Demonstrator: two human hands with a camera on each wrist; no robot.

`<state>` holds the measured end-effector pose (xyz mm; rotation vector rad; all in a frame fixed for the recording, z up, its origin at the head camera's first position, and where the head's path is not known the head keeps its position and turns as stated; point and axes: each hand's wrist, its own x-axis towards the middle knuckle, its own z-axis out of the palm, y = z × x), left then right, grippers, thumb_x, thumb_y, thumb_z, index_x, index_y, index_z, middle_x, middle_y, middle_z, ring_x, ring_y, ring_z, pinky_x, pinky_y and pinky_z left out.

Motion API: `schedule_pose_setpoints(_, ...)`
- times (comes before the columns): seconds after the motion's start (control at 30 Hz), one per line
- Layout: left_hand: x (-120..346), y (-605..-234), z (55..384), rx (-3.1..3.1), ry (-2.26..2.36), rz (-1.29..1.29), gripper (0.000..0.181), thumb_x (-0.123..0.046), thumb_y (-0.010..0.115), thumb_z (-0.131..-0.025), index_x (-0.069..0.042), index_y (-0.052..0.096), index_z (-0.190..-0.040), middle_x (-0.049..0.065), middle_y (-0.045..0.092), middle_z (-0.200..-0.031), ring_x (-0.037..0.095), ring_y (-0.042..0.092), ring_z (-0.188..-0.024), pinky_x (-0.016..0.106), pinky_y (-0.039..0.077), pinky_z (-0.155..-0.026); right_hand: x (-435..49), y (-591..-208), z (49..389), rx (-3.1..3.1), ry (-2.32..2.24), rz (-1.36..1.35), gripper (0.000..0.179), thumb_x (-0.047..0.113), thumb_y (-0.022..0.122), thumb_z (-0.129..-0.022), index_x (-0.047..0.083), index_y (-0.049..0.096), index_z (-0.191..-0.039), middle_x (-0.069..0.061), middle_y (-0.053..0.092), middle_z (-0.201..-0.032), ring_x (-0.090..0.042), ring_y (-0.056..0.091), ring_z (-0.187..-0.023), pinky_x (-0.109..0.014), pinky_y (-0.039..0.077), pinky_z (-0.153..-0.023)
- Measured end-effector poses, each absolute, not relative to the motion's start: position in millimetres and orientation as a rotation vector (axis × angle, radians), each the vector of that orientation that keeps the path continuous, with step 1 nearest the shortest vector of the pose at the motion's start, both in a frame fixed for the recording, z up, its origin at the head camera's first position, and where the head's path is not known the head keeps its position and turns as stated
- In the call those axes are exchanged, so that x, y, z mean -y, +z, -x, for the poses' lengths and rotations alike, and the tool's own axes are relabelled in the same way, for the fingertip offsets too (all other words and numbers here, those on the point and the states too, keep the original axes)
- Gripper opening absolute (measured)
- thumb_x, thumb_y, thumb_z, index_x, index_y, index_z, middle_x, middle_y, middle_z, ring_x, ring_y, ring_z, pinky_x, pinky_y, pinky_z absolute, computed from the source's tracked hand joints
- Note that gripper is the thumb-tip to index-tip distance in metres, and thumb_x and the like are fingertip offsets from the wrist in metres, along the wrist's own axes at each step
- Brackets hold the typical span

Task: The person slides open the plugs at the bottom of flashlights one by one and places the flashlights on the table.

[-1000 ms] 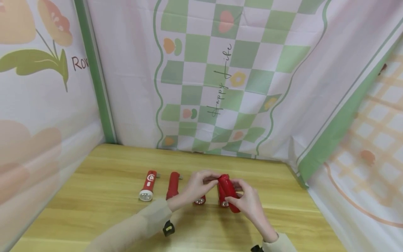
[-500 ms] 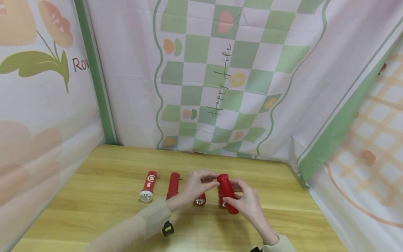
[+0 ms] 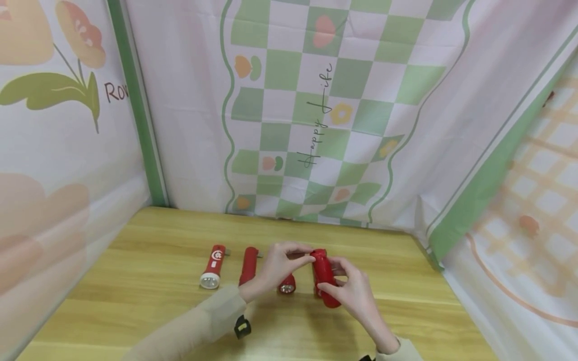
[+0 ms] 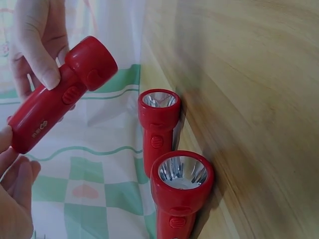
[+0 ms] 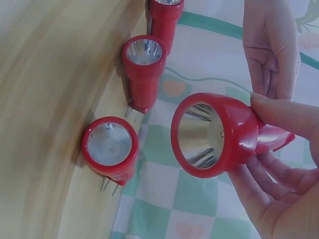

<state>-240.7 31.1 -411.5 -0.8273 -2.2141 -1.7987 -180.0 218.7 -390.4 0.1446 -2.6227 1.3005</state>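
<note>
A red flashlight [image 3: 326, 281] is held above the table between both hands. My right hand [image 3: 354, 288] grips it around the body near its wide head, thumb on top, as the right wrist view shows. The fingertips of my left hand [image 3: 277, 265] pinch its narrow tail end. In the left wrist view the held flashlight [image 4: 55, 102] shows a sliding switch and a small pale logo on its side. Its reflector [image 5: 199, 137] faces the right wrist camera. Another red flashlight [image 5: 110, 149] lies on the table just behind, mostly covered by the held one in the head view.
More flashlights lie in a row on the wooden table [image 3: 171, 311]: a red-and-white one [image 3: 212, 265] at the left, a red one [image 3: 249, 263] beside it, and one [image 3: 286, 287] partly behind my left hand. Metal prongs stick out of several. Patterned cloth [image 3: 293, 125] hangs around the table.
The held flashlight's head end has swung slightly left and toward me, so it covers more of the flashlight behind it. Both hands keep their grip, the right shifting slightly with it.
</note>
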Motion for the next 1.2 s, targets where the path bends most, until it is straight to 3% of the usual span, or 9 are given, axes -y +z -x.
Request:
schedule_pose_setpoints(0.23,-29.0,-411.6,241.1,2.222,-1.834,0.796,0.021,-0.026,0.078,-0.084,-0.017,0.079,-0.103,0.003,0.078,-0.106,0.017,0.075,-0.092,0.018,0.06,-0.079,-217.1,-390.2,179.9,2.627,1.321,-0.146,0.053,-0.001,0.085,-0.071,0.002,0.064,-0.12,-0.016,0.071,-0.109,-0.029,0.07,-0.096,-0.032,0.063,-0.079)
schedule_pose_setpoints(0.97,-24.9,-407.0,242.0,2.244,-1.795,0.795,0.016,-0.022,0.079,-0.084,-0.013,0.08,-0.098,0.002,0.078,-0.104,0.01,0.074,-0.085,0.016,0.059,-0.074,-213.9,-385.4,180.4,2.631,1.295,-0.175,0.05,-0.004,0.083,-0.073,0.0,0.065,-0.119,-0.018,0.071,-0.111,-0.028,0.07,-0.097,-0.033,0.063,-0.078)
schedule_pose_setpoints(1.2,-23.4,-408.3,243.7,2.219,-1.701,0.853,0.017,-0.02,0.077,-0.085,-0.011,0.079,-0.1,0.004,0.077,-0.1,-0.002,0.058,-0.063,0.015,0.052,-0.055,-213.7,-384.3,180.4,2.638,1.276,-0.191,0.051,-0.001,0.083,-0.074,0.001,0.065,-0.121,-0.017,0.071,-0.113,-0.028,0.07,-0.098,-0.033,0.063,-0.078)
